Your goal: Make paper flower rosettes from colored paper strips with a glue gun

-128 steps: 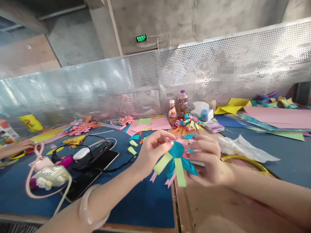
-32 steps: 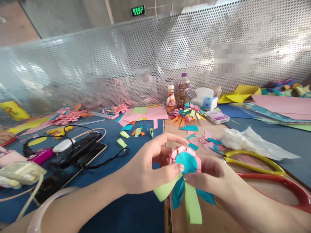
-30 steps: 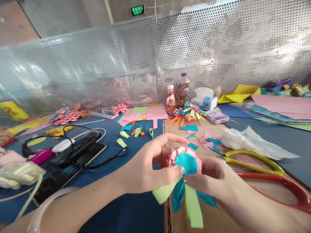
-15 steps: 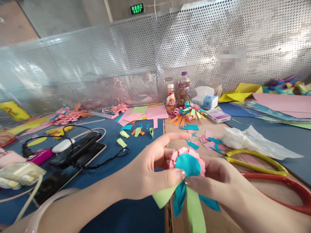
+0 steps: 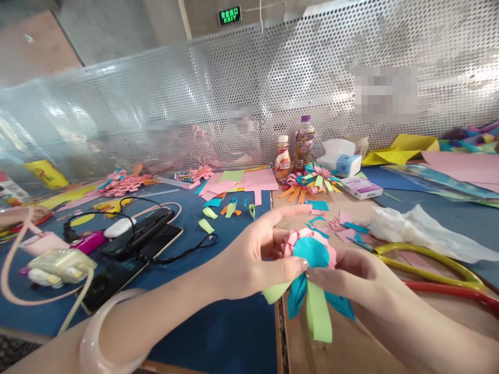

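While both hands pinch it above the surface [image 5: 218, 332], the paper flower [image 5: 310, 254] looks nearly made: the left hand [image 5: 249, 259] clamps its rim at 9 o'clock, the right hand [image 5: 351, 275] at 3 o'clock. Teal disc, pink ruffle and green strips [image 5: 318, 317] are joined. More scraps [image 5: 218, 210] lie at 11 o'clock, scissors [image 5: 424, 259] at 3 o'clock.
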A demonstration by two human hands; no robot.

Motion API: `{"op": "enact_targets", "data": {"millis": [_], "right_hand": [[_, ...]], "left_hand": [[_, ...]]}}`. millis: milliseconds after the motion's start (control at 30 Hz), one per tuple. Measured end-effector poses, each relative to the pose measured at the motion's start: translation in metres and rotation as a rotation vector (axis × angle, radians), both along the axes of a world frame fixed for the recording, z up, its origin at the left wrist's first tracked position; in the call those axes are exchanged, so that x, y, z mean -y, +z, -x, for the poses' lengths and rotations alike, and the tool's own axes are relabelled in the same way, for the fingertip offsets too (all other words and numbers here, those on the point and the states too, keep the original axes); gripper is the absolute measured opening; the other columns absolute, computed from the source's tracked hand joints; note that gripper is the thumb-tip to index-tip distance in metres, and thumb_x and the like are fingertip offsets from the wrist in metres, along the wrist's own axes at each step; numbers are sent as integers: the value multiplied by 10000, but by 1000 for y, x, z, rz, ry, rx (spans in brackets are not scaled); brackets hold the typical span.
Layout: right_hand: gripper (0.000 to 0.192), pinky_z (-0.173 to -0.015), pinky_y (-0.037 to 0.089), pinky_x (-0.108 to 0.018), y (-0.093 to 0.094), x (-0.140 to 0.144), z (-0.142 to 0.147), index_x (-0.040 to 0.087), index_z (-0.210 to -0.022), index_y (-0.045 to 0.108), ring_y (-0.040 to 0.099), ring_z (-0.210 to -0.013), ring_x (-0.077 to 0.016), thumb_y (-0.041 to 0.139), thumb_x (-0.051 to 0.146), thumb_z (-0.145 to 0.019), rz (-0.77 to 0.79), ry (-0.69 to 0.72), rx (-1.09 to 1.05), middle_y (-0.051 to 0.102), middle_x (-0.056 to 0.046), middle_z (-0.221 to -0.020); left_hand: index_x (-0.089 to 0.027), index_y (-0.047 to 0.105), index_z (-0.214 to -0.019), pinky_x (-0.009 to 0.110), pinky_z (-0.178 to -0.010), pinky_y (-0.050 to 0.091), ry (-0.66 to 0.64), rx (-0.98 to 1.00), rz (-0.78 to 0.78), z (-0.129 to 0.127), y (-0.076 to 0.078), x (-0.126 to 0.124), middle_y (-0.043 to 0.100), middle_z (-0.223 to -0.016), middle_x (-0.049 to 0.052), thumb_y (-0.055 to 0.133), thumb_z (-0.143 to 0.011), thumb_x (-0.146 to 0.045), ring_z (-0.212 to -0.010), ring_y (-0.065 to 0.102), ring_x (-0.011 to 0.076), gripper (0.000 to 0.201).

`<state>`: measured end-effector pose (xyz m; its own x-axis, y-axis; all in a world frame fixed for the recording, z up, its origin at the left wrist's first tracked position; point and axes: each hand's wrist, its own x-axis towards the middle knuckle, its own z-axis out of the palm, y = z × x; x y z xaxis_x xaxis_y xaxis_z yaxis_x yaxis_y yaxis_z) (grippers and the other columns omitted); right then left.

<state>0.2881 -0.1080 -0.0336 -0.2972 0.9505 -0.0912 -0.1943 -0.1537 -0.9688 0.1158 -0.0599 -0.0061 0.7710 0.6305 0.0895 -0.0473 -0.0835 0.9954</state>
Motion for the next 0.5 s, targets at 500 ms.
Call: {"op": "enact_targets", "data": {"millis": [500], "right_hand": [[349, -915, 436, -377, -11, -16, -3, 226, -1092, 624, 575, -1017, -233, 507, 456, -857, -72, -55, 25, 646, -58, -1074]], "left_hand": [[-179, 589, -1134, 247, -695, 465, 74, 109, 62, 4, -8, -27, 647, -975, 72, 602, -763, -171, -820, 611, 159, 371]]}}
